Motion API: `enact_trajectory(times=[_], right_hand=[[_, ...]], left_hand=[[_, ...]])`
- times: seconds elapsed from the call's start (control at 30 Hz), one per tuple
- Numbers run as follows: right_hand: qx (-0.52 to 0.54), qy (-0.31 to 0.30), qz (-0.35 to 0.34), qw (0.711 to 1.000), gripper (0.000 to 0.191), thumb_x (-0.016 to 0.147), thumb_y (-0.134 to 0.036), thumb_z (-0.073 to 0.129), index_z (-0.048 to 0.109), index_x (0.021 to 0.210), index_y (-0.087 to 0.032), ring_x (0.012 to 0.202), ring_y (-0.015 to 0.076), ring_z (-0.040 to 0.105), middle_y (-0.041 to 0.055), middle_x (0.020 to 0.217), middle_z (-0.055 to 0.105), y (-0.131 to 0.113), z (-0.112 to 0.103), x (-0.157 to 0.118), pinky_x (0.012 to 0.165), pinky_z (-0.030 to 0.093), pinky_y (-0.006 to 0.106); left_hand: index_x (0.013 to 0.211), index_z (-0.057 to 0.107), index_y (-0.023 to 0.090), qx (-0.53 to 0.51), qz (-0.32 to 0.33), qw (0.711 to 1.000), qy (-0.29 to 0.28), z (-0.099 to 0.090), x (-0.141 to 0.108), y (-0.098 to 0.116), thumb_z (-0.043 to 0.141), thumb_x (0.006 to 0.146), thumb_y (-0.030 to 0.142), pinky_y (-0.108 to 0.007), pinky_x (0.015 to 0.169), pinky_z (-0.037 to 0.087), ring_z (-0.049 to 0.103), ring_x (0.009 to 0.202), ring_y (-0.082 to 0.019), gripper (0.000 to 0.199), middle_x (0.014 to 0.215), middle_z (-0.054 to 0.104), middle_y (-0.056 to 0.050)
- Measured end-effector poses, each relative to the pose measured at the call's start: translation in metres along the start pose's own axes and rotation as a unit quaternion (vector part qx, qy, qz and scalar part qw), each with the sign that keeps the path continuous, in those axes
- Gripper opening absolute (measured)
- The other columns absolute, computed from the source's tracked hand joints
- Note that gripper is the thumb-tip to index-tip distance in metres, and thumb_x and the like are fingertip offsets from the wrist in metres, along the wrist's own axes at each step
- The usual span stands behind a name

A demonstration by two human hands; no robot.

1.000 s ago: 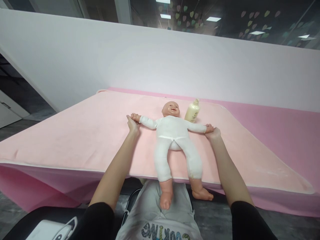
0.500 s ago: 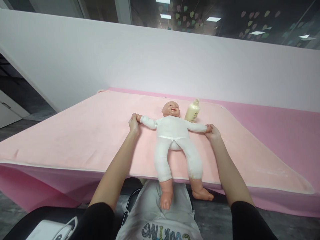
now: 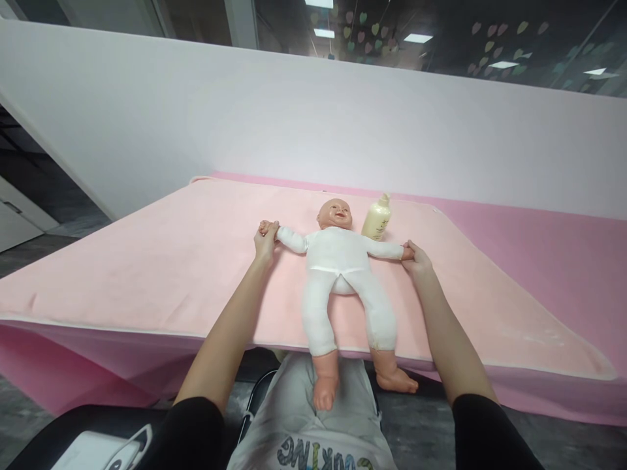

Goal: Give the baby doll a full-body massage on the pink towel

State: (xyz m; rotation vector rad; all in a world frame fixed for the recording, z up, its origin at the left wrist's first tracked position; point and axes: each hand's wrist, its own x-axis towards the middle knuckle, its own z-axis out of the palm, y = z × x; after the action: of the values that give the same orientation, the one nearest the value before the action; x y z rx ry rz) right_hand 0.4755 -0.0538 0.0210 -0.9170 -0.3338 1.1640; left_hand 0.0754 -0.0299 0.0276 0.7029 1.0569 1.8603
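A baby doll [image 3: 339, 251] in a white suit lies face up, its arms spread wide and its bare feet past the table's front edge. My left hand [image 3: 266, 241] is closed round the doll's wrist on the left, with the small doll hand showing beyond my fingers. On the right, my right hand [image 3: 417, 256] grips the doll's other hand between thumb and fingers. A pale yellow pump bottle [image 3: 377, 219] leans beside the doll's head, above the arm on the right.
The pink mat [image 3: 147, 261] covers most of the table, over a darker pink cloth [image 3: 553, 254]. Behind stands a white wall [image 3: 313, 124]. At the lower left, a white device [image 3: 93, 452] lies on a black seat.
My left hand has shifted slightly right, from the doll's fingers to its wrist, so the small hand now shows. My right hand's fingers have moved only a little.
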Motion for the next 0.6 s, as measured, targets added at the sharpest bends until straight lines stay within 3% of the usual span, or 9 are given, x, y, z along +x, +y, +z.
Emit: enact_trajectory(times=[0.1,0.27,0.37,0.6], right_hand=[[-0.010,0.021,0.046,0.999,0.018,0.085,-0.011,0.055,0.045,0.072,-0.019,0.055,0.0095,0.056,-0.0063,0.061,0.052,-0.002,0.001,-0.001,0.058,0.056,0.023],[-0.004,0.057,0.047,0.997,0.020,0.086,-0.002,0.047,0.048,0.075,-0.018,0.056,0.0074,0.056,-0.0050,0.064,0.055,-0.003,0.004,-0.002,0.056,0.056,0.018],[-0.006,0.071,0.059,0.996,0.020,0.089,-0.006,0.044,0.047,0.073,-0.018,0.054,0.0070,0.055,-0.0050,0.062,0.052,-0.002,0.003,0.002,0.053,0.054,0.017],[0.009,0.041,0.039,0.998,0.027,0.095,-0.011,0.031,0.036,0.070,-0.021,0.045,0.0058,0.047,-0.0073,0.057,0.042,0.000,0.000,0.009,0.049,0.052,0.017]], left_hand=[[0.077,0.056,0.016,0.005,0.005,1.000,-0.007,0.000,-0.001,0.000,0.076,0.065,0.031,-0.020,0.059,0.045,0.054,0.066,-0.010,0.027,0.073,0.056,0.000],[0.079,0.058,0.018,0.010,0.005,1.000,0.017,-0.001,0.000,-0.001,0.074,0.069,0.032,-0.022,0.062,0.046,0.056,0.071,-0.012,0.024,0.077,0.057,-0.002],[0.081,0.058,0.018,0.004,0.001,1.000,0.030,-0.002,0.002,-0.002,0.070,0.073,0.033,-0.022,0.068,0.047,0.057,0.075,-0.012,0.021,0.081,0.059,-0.003],[0.082,0.059,0.017,0.004,0.006,0.999,0.045,-0.002,0.004,-0.004,0.062,0.080,0.040,-0.022,0.072,0.045,0.057,0.075,-0.010,0.024,0.081,0.059,-0.002]])
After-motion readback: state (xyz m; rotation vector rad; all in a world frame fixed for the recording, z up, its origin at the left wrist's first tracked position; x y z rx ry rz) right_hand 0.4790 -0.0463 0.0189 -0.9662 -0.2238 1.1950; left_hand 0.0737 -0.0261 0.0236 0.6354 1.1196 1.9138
